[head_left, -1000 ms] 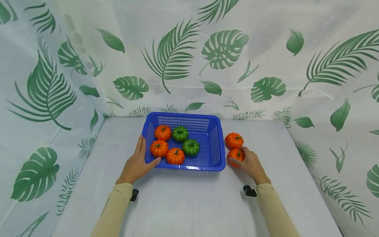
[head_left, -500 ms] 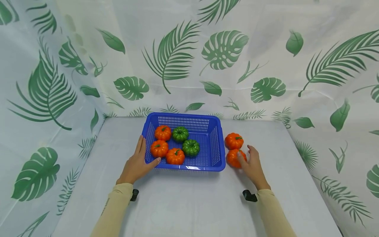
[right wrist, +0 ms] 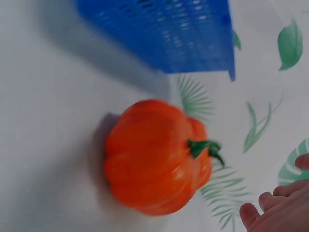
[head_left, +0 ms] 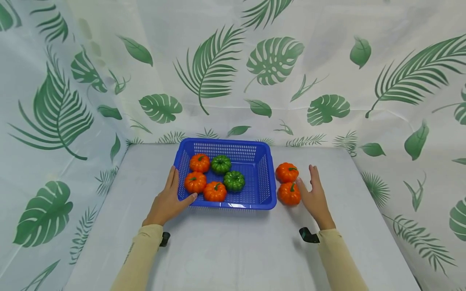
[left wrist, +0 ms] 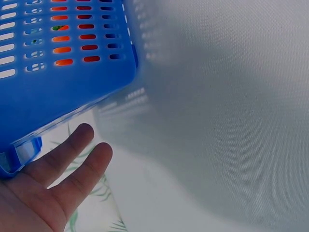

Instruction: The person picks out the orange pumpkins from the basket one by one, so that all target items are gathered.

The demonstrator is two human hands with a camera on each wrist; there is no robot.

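A person's right hand (head_left: pixel 317 202), fingers extended and thumb spread, holds nothing, just beside the nearer orange pumpkin (head_left: pixel 289 195) on the worktop (head_left: pixel 233 250). Behind that pumpkin sits the farther orange pumpkin (head_left: pixel 287 173); the two appear to touch. Both lie to the right of a blue plastic basket (head_left: pixel 240 206), between it and the worktop's right edge. The left hand (head_left: pixel 167 204) rests at the basket's near left corner, straight fingers along its side, thumb over the front rim. The perforated basket sits near the worktop's back edge. Inside, toward its left, are three orange pumpkins (head_left: pixel 195 182) and two green pumpkins (head_left: pixel 234 181). Beyond the back edge hangs white sheeting (head_left: pixel 225 121) printed with green leaves.
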